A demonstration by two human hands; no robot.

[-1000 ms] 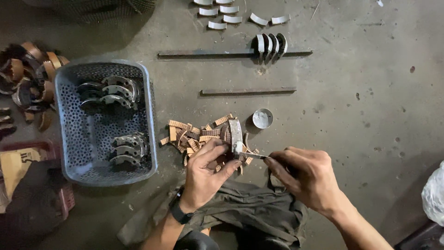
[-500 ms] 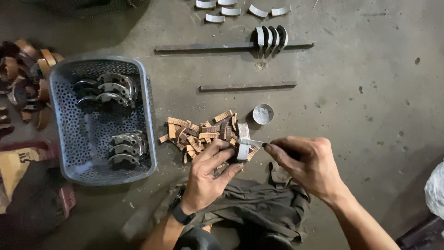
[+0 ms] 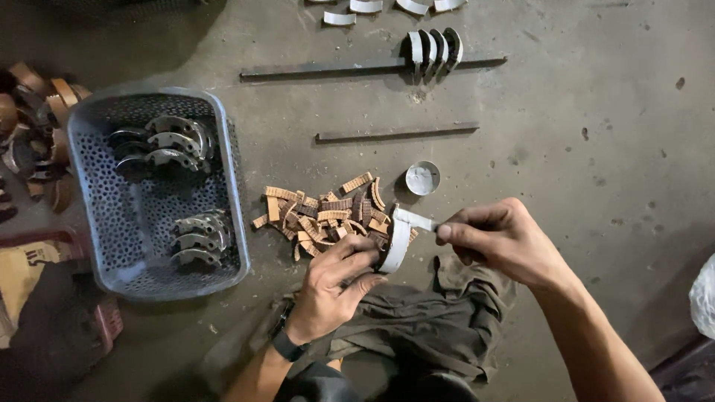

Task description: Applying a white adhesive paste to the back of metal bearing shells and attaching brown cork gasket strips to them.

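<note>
Fingers of the left hand point(image 3: 335, 286) curl around the lower, inner side of a curved grey brake shoe point(image 3: 395, 246), closed firmly on it with the thumb pressed along its edge, so the shoe stands on end just above the person's lap. Its long axis runs nearly upright in the head view, bowed slightly, with the top end bending toward the right. At that top end the right hand point(image 3: 506, 242) comes in from the right side, thumb and forefinger pinched shut on a small pale strip or tool point(image 3: 421, 221) that touches the shoe's upper tip; whether this piece is part of the shoe or a separate item I cannot tell. So the shoe lies between the two hands, the left gripping low, the right meeting it high. Just beyond the shoe, on the concrete floor point(image 3: 581, 134), lies a heap of brown lining pieces point(image 3: 324, 212), with a small round tin point(image 3: 422, 178) near it. Further left sits a grey perforated basket point(image 3: 231, 186) holding more shoes.
</note>
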